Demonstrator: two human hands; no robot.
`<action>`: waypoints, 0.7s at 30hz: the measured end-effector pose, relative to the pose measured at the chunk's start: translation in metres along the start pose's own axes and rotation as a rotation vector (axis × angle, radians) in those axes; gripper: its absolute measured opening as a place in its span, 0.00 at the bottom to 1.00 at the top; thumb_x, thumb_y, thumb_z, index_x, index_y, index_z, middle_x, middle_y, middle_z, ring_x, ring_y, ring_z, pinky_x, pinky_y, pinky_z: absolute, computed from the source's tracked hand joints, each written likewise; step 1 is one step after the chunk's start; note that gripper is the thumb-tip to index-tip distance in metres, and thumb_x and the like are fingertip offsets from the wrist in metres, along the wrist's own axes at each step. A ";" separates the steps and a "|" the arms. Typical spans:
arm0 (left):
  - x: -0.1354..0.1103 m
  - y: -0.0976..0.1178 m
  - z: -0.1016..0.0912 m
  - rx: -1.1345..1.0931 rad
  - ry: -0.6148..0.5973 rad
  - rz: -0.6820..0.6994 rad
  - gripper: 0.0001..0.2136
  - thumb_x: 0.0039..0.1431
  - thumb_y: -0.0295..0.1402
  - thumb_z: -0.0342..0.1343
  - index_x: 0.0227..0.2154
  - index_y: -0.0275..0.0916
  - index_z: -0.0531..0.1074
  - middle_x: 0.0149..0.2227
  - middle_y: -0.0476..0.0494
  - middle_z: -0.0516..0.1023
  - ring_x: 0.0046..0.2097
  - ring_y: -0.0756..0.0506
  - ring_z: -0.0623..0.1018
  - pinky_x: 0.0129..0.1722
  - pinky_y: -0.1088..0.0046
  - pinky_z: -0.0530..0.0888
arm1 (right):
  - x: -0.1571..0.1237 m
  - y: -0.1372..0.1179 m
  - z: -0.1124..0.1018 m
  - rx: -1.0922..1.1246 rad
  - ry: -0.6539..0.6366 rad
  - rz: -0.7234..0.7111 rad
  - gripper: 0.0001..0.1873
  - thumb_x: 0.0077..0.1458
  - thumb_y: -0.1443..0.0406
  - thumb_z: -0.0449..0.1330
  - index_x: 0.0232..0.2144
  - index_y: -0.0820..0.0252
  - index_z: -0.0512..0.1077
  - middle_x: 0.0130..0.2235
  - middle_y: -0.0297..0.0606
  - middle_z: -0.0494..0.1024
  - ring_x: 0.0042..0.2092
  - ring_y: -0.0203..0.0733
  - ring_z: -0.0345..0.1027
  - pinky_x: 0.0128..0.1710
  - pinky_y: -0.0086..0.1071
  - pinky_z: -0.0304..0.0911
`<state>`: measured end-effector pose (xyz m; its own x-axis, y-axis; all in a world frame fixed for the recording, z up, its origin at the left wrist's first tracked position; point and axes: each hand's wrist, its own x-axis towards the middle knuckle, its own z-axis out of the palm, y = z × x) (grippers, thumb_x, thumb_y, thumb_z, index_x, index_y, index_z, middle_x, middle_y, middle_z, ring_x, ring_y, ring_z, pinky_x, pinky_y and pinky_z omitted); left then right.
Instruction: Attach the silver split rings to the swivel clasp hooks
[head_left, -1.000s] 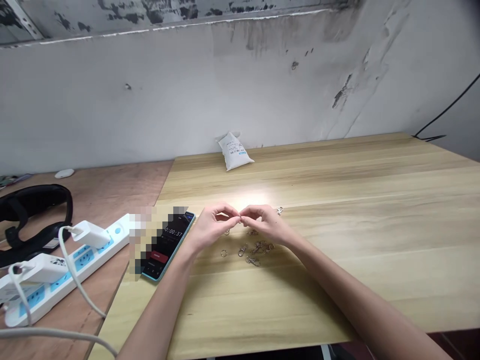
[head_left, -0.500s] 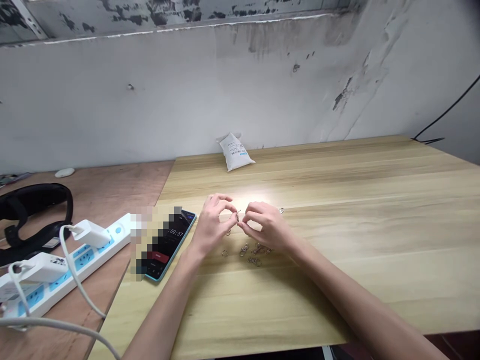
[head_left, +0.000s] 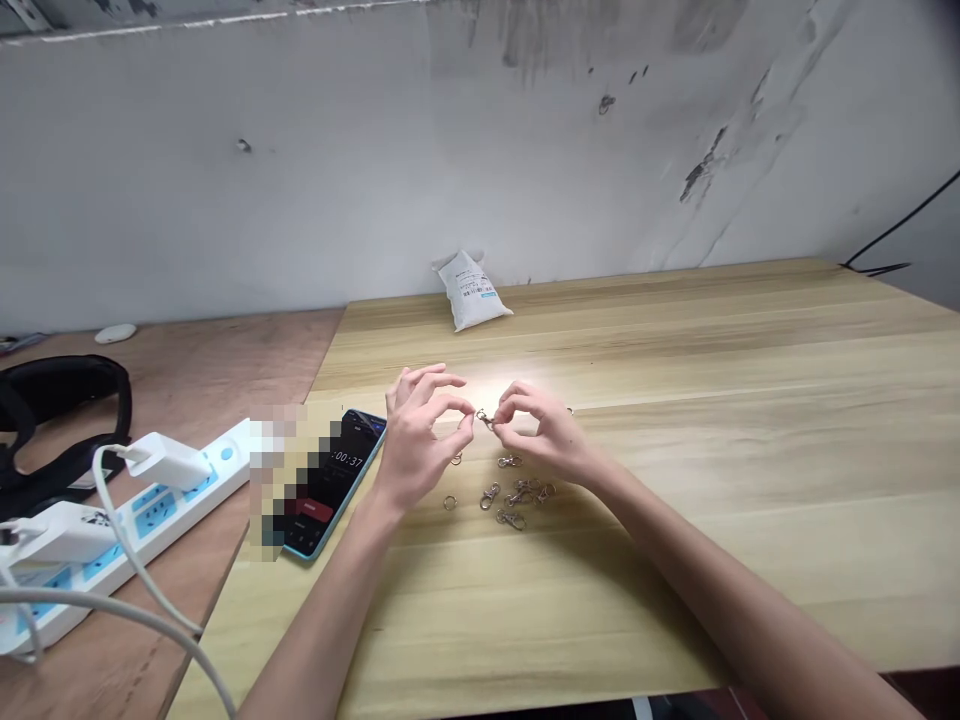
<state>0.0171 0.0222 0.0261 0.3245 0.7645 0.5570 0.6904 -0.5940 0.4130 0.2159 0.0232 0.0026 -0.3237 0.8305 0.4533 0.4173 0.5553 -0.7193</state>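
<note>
Item: one small silver-coloured metal clasp, raised above the tabletop between the two hands. Right hand: thumb and forefinger pinched on the clasp's near end. Left hand: thumb and forefinger tips brought together just beside the clasp's other end, remaining fingers spread; whether anything sits between those tips cannot be told.

Handling, as judged: very light, stiff, smooth enough to slip or swivel in the fingers, not fragile. Best held by the body, between thumb pad and fingertip, leaving the end loop free.

Below the hands: a loose group of silver-coloured metal clasps, some overlapping; one thin round metal ring, lying apart from them; another small metal piece near the left hand, form unclear.

Support: pale yellow-brown wood-grain tabletop.

To the left: black-screened smartphone with light-blue edge, a timer lit, its left side masked by pixelation; then a long white power strip with blue socket panels, two white plug-in adapters fitted, on a reddish-brown wooden surface.

Farther back: white plastic packet with printed label, near the stained grey-white wall.
</note>
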 end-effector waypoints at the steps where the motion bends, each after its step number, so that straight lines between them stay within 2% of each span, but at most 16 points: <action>1: 0.000 0.000 0.000 -0.001 -0.019 -0.008 0.03 0.58 0.30 0.59 0.30 0.44 0.75 0.48 0.48 0.77 0.60 0.39 0.68 0.64 0.52 0.53 | 0.000 0.002 -0.003 -0.094 0.040 -0.027 0.04 0.54 0.69 0.60 0.27 0.57 0.70 0.32 0.34 0.73 0.36 0.39 0.69 0.41 0.36 0.61; 4: -0.002 0.002 0.003 -0.018 -0.123 -0.053 0.03 0.58 0.30 0.59 0.30 0.44 0.75 0.51 0.47 0.76 0.60 0.38 0.67 0.62 0.50 0.55 | 0.001 0.001 -0.009 -0.323 0.138 -0.128 0.04 0.54 0.70 0.59 0.29 0.56 0.70 0.31 0.33 0.74 0.35 0.39 0.69 0.43 0.38 0.58; 6: -0.003 0.002 0.007 -0.033 -0.192 -0.075 0.04 0.58 0.29 0.59 0.29 0.44 0.75 0.51 0.47 0.76 0.59 0.38 0.67 0.61 0.49 0.57 | 0.000 -0.003 -0.010 -0.412 0.140 -0.212 0.06 0.57 0.70 0.56 0.30 0.55 0.70 0.32 0.34 0.76 0.35 0.38 0.69 0.43 0.37 0.58; 11: -0.004 0.000 0.009 -0.027 -0.255 -0.103 0.04 0.59 0.30 0.58 0.29 0.43 0.74 0.52 0.47 0.76 0.59 0.37 0.67 0.58 0.50 0.60 | -0.006 -0.011 0.002 -0.552 -0.016 -0.413 0.10 0.63 0.71 0.51 0.34 0.56 0.71 0.32 0.35 0.77 0.34 0.38 0.67 0.35 0.34 0.57; 16: -0.004 -0.005 0.006 -0.033 -0.290 -0.105 0.04 0.59 0.29 0.56 0.30 0.43 0.74 0.52 0.46 0.76 0.61 0.37 0.66 0.60 0.49 0.57 | -0.007 -0.008 0.008 -0.549 -0.089 -0.423 0.14 0.64 0.74 0.47 0.35 0.57 0.71 0.31 0.35 0.76 0.31 0.38 0.65 0.31 0.34 0.54; 21: -0.006 -0.012 0.007 -0.064 -0.304 -0.141 0.05 0.61 0.32 0.54 0.31 0.43 0.74 0.52 0.45 0.75 0.60 0.39 0.66 0.58 0.53 0.60 | -0.009 -0.013 0.014 -0.546 -0.158 -0.509 0.13 0.60 0.77 0.51 0.32 0.57 0.70 0.29 0.34 0.75 0.30 0.37 0.65 0.31 0.33 0.53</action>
<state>0.0116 0.0269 0.0126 0.4133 0.8742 0.2546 0.7031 -0.4841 0.5208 0.2017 0.0080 0.0000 -0.6890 0.4734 0.5488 0.5319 0.8446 -0.0607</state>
